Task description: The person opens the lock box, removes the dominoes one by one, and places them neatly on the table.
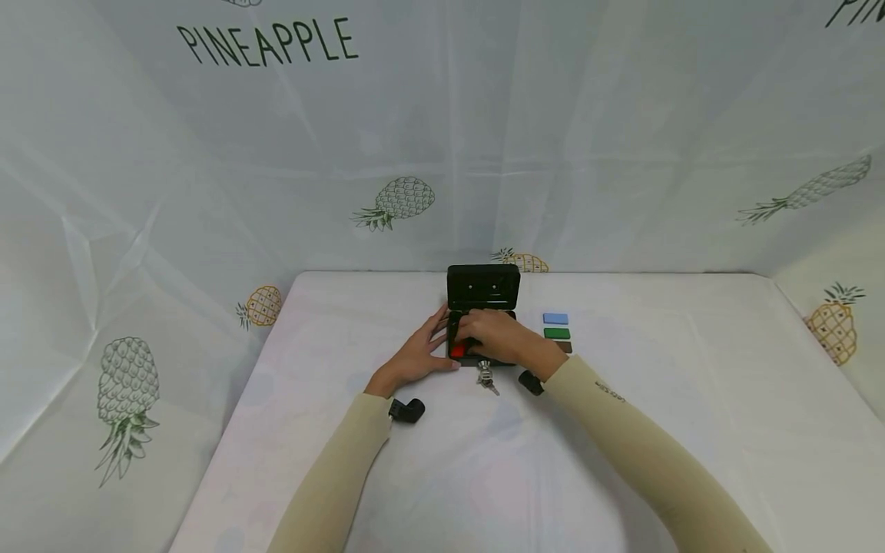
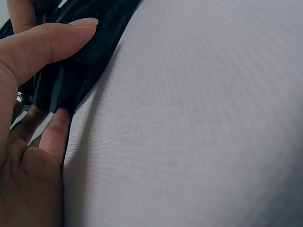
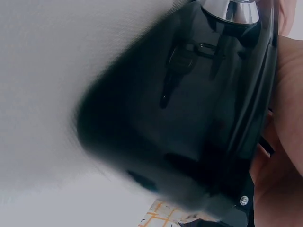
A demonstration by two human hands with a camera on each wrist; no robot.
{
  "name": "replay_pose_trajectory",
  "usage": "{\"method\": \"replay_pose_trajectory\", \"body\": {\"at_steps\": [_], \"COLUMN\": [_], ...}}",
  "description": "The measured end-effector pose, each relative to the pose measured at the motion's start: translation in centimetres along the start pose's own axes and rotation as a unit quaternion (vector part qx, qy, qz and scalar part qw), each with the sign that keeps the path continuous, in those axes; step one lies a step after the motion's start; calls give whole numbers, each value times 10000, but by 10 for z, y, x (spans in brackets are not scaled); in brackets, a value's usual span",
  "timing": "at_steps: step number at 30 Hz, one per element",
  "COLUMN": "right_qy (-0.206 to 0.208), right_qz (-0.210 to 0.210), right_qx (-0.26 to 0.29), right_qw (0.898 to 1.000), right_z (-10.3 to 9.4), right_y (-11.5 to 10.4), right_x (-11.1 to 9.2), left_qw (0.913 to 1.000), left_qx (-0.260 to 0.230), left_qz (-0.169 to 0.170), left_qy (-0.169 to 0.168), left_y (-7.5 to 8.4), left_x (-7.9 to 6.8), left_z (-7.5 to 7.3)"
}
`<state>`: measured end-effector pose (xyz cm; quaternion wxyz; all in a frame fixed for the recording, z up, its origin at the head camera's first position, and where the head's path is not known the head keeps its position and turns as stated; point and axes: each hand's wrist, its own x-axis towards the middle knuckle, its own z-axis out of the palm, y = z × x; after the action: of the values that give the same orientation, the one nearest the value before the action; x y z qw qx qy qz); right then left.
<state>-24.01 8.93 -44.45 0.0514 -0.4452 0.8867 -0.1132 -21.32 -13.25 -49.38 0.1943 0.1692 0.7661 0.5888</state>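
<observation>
Open black cash box [image 1: 484,298] on the counter [image 1: 657,346], long axis left to right.
Its lid stands up at the far side, keyed front toward the person. The left hand [image 1: 417,355] rests straight-fingered against its left side; the right hand [image 1: 494,334] dips inside, fingertips hidden, grasp impossible to tell. A red piece [image 1: 459,349] shows partly; the brown tile [image 1: 564,347] is partly covered.

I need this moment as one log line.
box: open; left hand: touches box; right hand: in box; red piece: in box; keys: at box front; other pieces: outside box
</observation>
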Motion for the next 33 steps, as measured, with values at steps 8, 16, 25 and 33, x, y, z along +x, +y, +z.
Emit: {"method": "replay_pose_trajectory", "body": {"at_steps": [8, 16, 25, 33], "right_qy": [20, -77, 829, 1357], "right_qz": [-240, -197, -203, -19], "right_qx": [84, -160, -309, -326], "right_qw": [9997, 9996, 9959, 9902], "right_z": [1, 2, -8, -23], "right_y": [2, 3, 7, 12], "right_x": [2, 1, -19, -48], "left_qw": [10000, 10000, 9998, 9993], "left_qx": [20, 42, 148, 278], "left_qz": [-32, -65, -85, -188], "left_qy": [41, 34, 90, 154], "left_y": [1, 2, 2, 4], "left_x": [-1, -2, -1, -1], "left_z": [1, 2, 3, 4]}}
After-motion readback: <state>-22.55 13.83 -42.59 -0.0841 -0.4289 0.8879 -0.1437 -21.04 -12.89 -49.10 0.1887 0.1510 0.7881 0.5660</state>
